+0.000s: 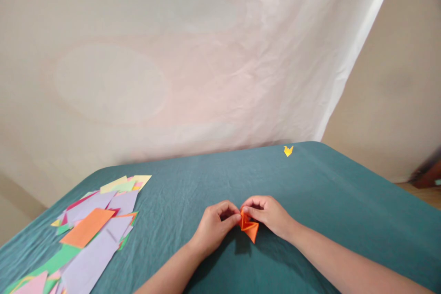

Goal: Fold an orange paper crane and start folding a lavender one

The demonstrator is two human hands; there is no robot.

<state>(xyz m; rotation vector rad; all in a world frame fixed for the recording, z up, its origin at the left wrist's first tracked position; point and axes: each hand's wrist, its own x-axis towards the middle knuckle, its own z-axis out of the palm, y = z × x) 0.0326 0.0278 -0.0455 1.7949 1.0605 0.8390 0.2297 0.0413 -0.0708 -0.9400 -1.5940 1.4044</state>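
Note:
A small piece of folded orange paper (251, 228) is between my two hands, above the front middle of the cloth. My left hand (217, 224) pinches its left edge with thumb and forefinger. From the other side, my right hand (268, 213) grips its upper part, thumb over the fold. The paper has several creases, and one pointed flap hangs down toward me. My fingertips cover its top. Far off near the back edge lies a small yellow folded paper crane (288, 151), apart from both hands.
A dark green cloth (179, 193) covers the table. At the left lies a loose, overlapping pile of coloured paper sheets, with an orange sheet (88, 228) and a lilac sheet (94, 257) on top. Behind the table hangs a pale sheet (206, 78).

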